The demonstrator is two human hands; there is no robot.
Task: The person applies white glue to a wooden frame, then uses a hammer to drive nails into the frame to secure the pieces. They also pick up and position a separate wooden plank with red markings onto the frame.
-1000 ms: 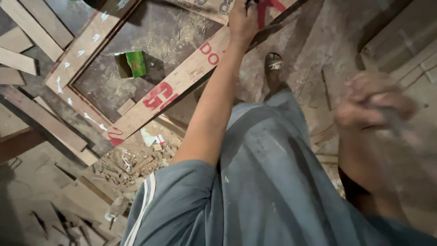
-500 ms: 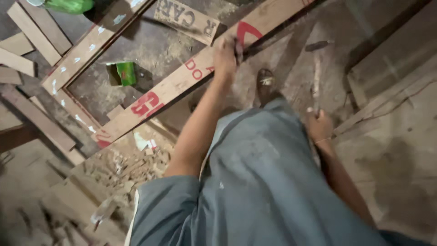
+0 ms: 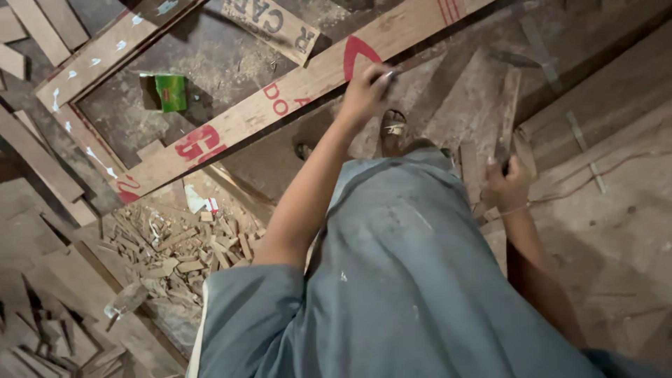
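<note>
- Two hands are at work: your left hand (image 3: 364,94) reaches forward to the long wooden board (image 3: 280,105) with red lettering, and your right hand (image 3: 505,183) hangs by your hip.
- Your left fingers are pinched together on something small and pale at the board's near edge; it looks like a nail or a bit of chalk, but you cannot tell which from this view.
- Your right hand is closed around the handle of a hammer (image 3: 505,129), whose shaft rises away from the fist; its head is blurred against the dusty floor.
- That board lies slantwise across the floor, joined at its lower left end to a paler wooden frame (image 3: 105,52); a small green box (image 3: 170,92) sits inside the frame.
- By my judgement, the step in hand is setting the small piece at a spot on the board, ahead of a hammer blow.
- Your next move calls for a steady pinch, the piece kept upright, and fingertips kept clear of the strike.
- Your grey garment (image 3: 406,280) hides most of your legs; only a sandalled foot (image 3: 394,129) shows, just below the board.
- Wood scraps (image 3: 182,245) lie heaped at the left, too jumbled to sort out.
</note>
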